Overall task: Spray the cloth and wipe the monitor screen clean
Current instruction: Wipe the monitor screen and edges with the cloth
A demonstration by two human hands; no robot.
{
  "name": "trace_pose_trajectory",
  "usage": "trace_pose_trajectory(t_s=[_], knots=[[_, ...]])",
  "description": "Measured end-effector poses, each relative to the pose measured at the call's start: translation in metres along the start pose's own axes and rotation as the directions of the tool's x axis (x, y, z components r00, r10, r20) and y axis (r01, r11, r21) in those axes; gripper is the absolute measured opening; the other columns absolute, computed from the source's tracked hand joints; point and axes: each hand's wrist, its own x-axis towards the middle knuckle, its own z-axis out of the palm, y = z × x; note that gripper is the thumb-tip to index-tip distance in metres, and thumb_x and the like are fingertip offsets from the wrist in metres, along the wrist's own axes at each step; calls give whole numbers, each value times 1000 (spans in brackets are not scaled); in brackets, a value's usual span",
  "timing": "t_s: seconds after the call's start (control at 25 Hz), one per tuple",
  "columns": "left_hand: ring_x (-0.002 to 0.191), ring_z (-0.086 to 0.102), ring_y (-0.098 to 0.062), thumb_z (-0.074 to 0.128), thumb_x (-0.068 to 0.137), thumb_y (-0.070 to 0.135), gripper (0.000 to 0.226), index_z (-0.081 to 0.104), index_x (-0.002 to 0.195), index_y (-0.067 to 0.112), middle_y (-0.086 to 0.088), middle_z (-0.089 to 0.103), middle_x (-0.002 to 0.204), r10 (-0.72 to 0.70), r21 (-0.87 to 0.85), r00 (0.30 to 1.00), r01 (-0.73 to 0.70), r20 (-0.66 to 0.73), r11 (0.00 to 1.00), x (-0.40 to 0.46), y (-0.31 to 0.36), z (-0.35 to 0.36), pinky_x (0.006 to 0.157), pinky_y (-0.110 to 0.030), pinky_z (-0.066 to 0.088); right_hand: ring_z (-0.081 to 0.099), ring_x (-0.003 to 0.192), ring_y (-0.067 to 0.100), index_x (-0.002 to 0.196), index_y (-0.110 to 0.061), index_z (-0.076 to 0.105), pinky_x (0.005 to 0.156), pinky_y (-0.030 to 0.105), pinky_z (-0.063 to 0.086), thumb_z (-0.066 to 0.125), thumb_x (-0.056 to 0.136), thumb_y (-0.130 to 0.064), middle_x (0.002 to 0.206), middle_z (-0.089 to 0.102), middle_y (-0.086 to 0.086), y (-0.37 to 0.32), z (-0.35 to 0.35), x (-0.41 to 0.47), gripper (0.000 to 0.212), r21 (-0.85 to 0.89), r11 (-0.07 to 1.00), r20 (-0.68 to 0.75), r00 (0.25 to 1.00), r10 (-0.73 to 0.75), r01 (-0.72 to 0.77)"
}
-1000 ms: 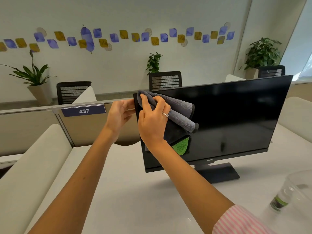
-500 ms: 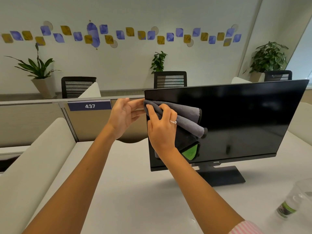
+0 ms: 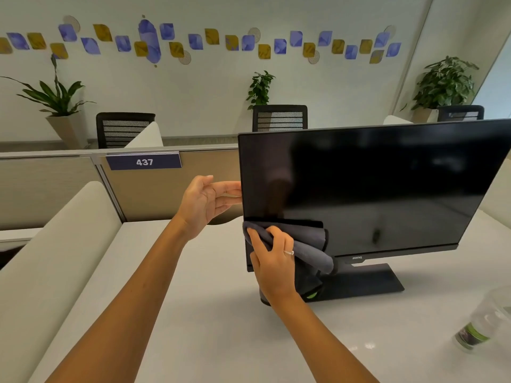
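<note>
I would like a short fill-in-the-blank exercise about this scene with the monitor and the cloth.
1. The right hand presses a ____ cloth against the monitor.
2. The cloth lies at the screen's lower ____ corner.
3. The left hand touches the monitor's ____ edge.
4. The sign on the partition reads ____.

Missing words: grey; left; left; 437

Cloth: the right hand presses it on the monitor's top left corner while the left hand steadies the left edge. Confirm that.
Not quite. In the head view the right hand presses the cloth on the monitor's bottom left corner, not the top. The left hand does steady the left edge.
</note>
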Motion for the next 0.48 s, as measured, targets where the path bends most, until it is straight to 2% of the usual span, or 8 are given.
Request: trace_pose_trajectory(t_s=[0.08, 0.16, 0.28, 0.4, 0.48], knots=[[117, 57, -18, 0, 97, 40, 67, 61, 117, 18, -2, 63, 124, -4, -7, 1000, 4, -11, 1000, 0, -4, 1, 113, -40, 28, 52, 100, 28, 120, -19, 56, 80, 36, 55, 59, 89, -21, 112, 59, 15, 4, 4, -19, 31, 7, 1000, 64, 998, 11, -11], [116, 57, -19, 1, 97, 40, 67, 62, 115, 19, -2, 64, 123, -5, -22, 1000, 5, -21, 1000, -1, -4, 1, 112, -40, 28, 58, 95, 30, 116, -19, 62, 75, 35, 58, 75, 76, -17, 108, 62, 15, 6, 6, -35, 43, 27, 999, 150, 988, 16, -20], [117, 57, -20, 1, 97, 39, 67, 61, 116, 17, -4, 62, 125, 0, -29, 1000, 0, -19, 1000, -1, -4, 1, 112, -39, 29, 62, 88, 30, 113, -19, 64, 69, 33, 58, 81, 69, -13, 104, 65, 15, 8, 6, -48, 47, 41, 999, 237, 971, 16, -27], [118, 56, -21, 1, 97, 39, 66, 60, 116, 17, -4, 62, 125, 4, -33, 999, -5, -33, 999, -2, -4, 2, 112, -39, 29, 63, 83, 30, 115, -21, 57, 65, 33, 59, 82, 67, -11, 100, 65, 14, 10, 5, -54, 56, 49, 999, 251, 968, 6, -19], [117, 56, -20, 1, 97, 39, 66, 61, 115, 18, -2, 62, 125, 10, -38, 999, -12, -41, 999, -2, -4, 4, 112, -38, 29, 62, 81, 29, 114, -21, 59, 61, 31, 59, 85, 63, -10, 98, 65, 13, 11, 3, -58, 58, 31, 999, 289, 957, -2, -7]])
